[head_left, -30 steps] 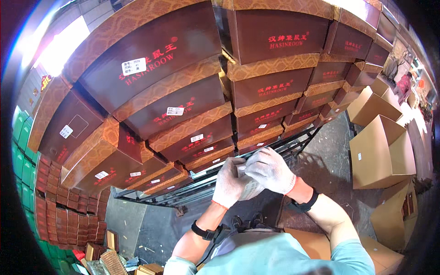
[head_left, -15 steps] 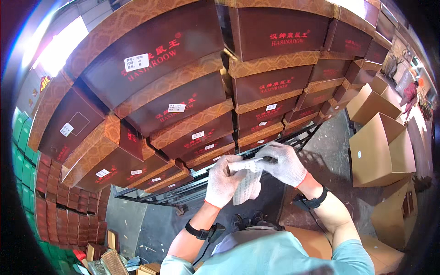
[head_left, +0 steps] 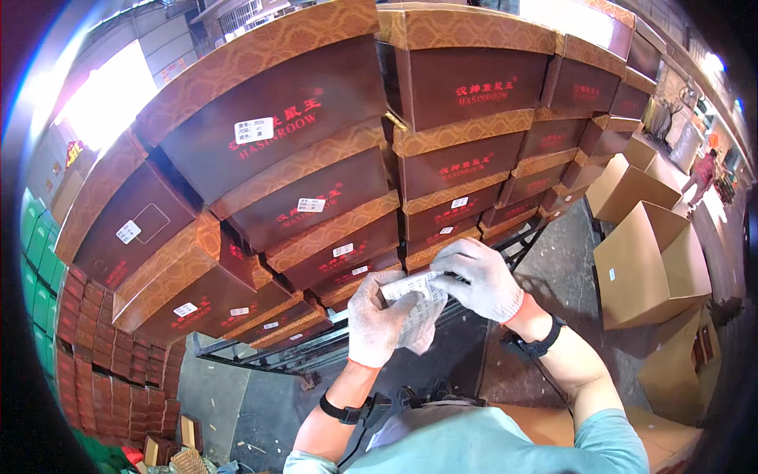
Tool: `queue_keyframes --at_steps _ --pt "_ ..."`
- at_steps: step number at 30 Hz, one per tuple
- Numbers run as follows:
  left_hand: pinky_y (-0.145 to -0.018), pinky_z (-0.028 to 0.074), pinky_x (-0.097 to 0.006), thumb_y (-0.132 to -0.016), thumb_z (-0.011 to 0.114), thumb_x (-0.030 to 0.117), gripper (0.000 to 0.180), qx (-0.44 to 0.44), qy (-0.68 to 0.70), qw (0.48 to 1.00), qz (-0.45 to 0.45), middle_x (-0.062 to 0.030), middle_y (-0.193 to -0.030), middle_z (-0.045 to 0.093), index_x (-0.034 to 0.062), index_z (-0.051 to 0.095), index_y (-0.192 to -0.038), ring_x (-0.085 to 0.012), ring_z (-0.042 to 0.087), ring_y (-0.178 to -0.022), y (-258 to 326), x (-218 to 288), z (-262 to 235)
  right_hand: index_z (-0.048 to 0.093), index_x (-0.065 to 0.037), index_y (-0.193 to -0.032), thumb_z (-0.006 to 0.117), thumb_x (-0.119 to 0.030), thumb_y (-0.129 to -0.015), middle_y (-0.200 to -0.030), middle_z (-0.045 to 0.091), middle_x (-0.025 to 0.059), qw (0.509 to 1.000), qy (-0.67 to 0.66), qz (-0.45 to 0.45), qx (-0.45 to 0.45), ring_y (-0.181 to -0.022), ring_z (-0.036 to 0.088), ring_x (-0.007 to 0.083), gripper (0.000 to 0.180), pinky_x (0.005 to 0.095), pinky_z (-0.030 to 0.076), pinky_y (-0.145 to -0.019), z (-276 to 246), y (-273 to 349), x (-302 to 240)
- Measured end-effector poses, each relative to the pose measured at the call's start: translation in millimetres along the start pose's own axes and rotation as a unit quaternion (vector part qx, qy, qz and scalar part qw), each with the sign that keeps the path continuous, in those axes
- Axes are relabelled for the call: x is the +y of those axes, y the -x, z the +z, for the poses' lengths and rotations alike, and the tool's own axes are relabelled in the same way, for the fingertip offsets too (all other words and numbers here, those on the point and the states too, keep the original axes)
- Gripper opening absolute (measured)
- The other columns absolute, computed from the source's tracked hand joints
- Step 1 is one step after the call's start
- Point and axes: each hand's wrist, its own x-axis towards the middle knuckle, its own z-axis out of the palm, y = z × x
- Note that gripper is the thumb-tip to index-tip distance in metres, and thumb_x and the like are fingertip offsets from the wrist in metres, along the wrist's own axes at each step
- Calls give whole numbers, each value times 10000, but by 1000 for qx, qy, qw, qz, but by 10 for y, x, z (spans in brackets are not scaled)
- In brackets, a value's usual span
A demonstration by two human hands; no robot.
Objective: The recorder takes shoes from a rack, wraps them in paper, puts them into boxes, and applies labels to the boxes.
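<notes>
Both my hands wear grey knit gloves with orange cuffs. My left hand (head_left: 381, 320) grips a small white sheet of labels (head_left: 412, 291) from below. My right hand (head_left: 478, 278) pinches the sheet's upper right edge with thumb and fingers. The sheet is held just in front of the lower rows of a tall stack of brown shoe boxes (head_left: 308, 158) with patterned tan lids and small white stickers on their ends.
The boxes rest on a black metal cart frame (head_left: 316, 355) on a concrete floor. Open cardboard cartons (head_left: 651, 265) stand to the right. More red-brown boxes (head_left: 103, 395) are piled at the lower left. A person (head_left: 701, 170) stands far right.
My two hands have risen with the label sheet toward the lower boxes, and the right hand has shifted to the sheet's upper edge.
</notes>
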Motion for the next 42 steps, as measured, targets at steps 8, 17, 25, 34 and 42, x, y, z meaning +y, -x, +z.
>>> queue_keyframes --at_steps 8,17,25,34,42 --pt "-904 604 -302 -941 852 -37 393 -5 15 1000 -2 -99 -1152 781 -48 661 -1285 -131 742 -1022 -13 120 -57 780 -49 -1000 861 -128 -898 -938 767 102 990 -5 -10 141 -866 762 313 153 406 619 -785 -532 -677 -207" --pt "-926 590 -296 -934 842 -44 461 -45 -81 993 67 -98 -1137 772 -67 658 -1356 -137 735 -1030 -24 188 -43 790 -76 -1113 865 -189 -873 -1109 752 107 1000 -14 -17 16 -1083 721 330 276 466 594 -967 -139 -224 -416" --pt "-858 576 -283 -922 854 -24 332 -43 -114 989 84 -65 -1052 776 -26 714 -1223 -98 714 -944 -26 250 -20 750 -123 -998 860 -189 -829 -1043 713 62 993 73 -95 24 -1024 688 319 212 462 559 -897 -5 -105 -327" --pt "-824 575 -273 -930 848 -24 340 -32 -85 991 103 -61 -1035 772 -49 707 -1237 -94 703 -908 -72 429 19 787 -112 -1047 828 -224 -882 -1077 722 68 999 16 3 -29 -1062 692 323 204 463 568 -967 -207 -343 -373" --pt "-822 577 -276 -922 895 29 382 -2 -66 991 115 -79 -1035 768 -67 698 -1235 -111 707 -913 -73 462 -25 769 -62 -940 829 -94 -936 -922 742 120 977 34 -106 182 -840 730 311 69 422 580 -761 -858 -923 -751"
